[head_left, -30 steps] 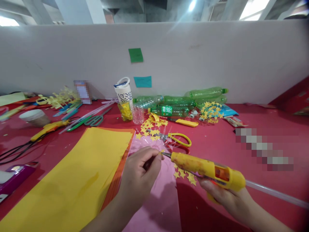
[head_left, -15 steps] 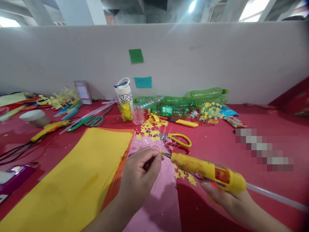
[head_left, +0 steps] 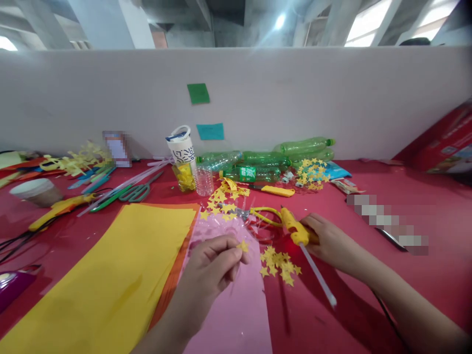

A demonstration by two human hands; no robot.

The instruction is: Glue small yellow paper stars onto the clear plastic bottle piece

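Between the thumb and fingers of my left hand is a small yellow paper star, held above the pink sheet. My right hand is closed round the handle of a yellow hot glue gun. The gun's nozzle points away from me, and a clear glue stick sticks out of its back end. A pile of yellow stars lies on the red table between my hands. Scissors with yellow handles lie just beyond, partly behind the gun.
Yellow paper sheets over orange ones spread at left. Green plastic bottles, a white cup and a yellow cutter knife lie along the back. Another glue gun and green scissors are at left.
My right hand has carried the glue gun away from the star, forward and to the right, turning its nozzle away from me. My left hand still pinches the star, now more visible.
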